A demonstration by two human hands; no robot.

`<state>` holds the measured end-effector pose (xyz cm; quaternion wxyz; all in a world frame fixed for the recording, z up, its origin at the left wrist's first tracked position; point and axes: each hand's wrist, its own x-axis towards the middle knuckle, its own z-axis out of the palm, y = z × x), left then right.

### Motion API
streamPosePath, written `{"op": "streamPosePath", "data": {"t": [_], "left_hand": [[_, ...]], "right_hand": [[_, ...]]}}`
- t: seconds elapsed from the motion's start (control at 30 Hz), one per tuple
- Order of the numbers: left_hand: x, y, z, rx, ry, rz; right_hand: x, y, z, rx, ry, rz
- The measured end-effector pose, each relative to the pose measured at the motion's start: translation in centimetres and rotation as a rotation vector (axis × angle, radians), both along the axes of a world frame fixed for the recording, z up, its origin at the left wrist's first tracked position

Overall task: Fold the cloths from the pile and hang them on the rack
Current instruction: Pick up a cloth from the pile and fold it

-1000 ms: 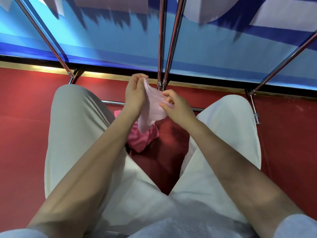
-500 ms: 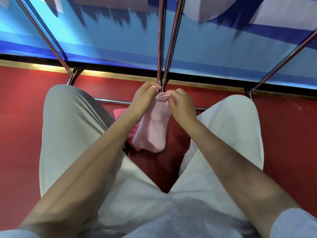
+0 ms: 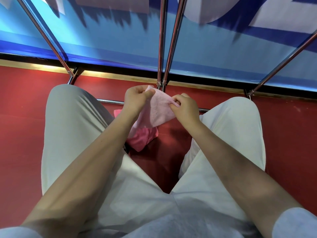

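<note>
I hold the pale pink cloth stretched between both hands above my knees, so its edge lines up for folding. My left hand pinches the eleven o'clock corner, my right hand the three o'clock corner. The darker pink pile lies on the red floor beneath; rack bars rise at twelve o'clock.

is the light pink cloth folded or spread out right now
Spread, though slack: the light pink cloth is held by its top corners between left hand and right hand. Cannot tell if doubled.
</note>
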<state>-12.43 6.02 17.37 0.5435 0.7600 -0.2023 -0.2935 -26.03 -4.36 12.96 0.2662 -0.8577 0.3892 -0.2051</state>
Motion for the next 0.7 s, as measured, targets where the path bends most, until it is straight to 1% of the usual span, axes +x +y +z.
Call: {"op": "streamPosePath", "data": {"t": [0.1,0.13,0.17,0.27,0.3,0.37,0.4,0.5,0.53,0.6,0.7], "left_hand": [[0.1,0.3,0.4,-0.036,-0.010,-0.033],[0.1,0.4,0.6,-0.061,-0.018,-0.049],[0.1,0.5,0.8,-0.087,-0.027,-0.067],[0.3,0.6,1.3,-0.149,-0.026,-0.116],[0.5,0.7,1.3,-0.156,-0.012,-0.116],[1.2,0.8,1.3,-0.157,0.027,-0.091],[1.6,0.8,1.2,-0.150,0.042,-0.070],[2.4,1.0,0.9,-0.142,0.059,-0.064],[2.4,0.9,0.8,-0.151,0.064,-0.077],[2.4,0.7,0.5,-0.168,0.062,-0.096],[2.2,0.5,0.1,-0.164,0.038,-0.080]], "right_hand": [[0.0,-0.4,-0.2,-0.134,0.027,-0.019],[0.0,-0.5,-0.3,-0.125,0.017,-0.008],[0.0,-0.6,-0.3,-0.062,0.002,0.010],[-0.1,-0.6,-0.2,0.301,-0.031,0.040],[-0.1,-0.6,-0.1,0.385,-0.041,0.035],[-0.2,-0.9,0.4,0.485,-0.092,0.011],[-0.3,-1.2,0.7,0.532,-0.156,-0.016],[-0.7,-2.0,2.3,0.692,-0.458,-0.129],[-0.9,-2.2,2.7,0.726,-0.529,-0.143],[-1.2,-2.4,3.3,0.758,-0.599,-0.153],[-1.2,-2.1,3.3,0.726,-0.590,-0.181]]}}
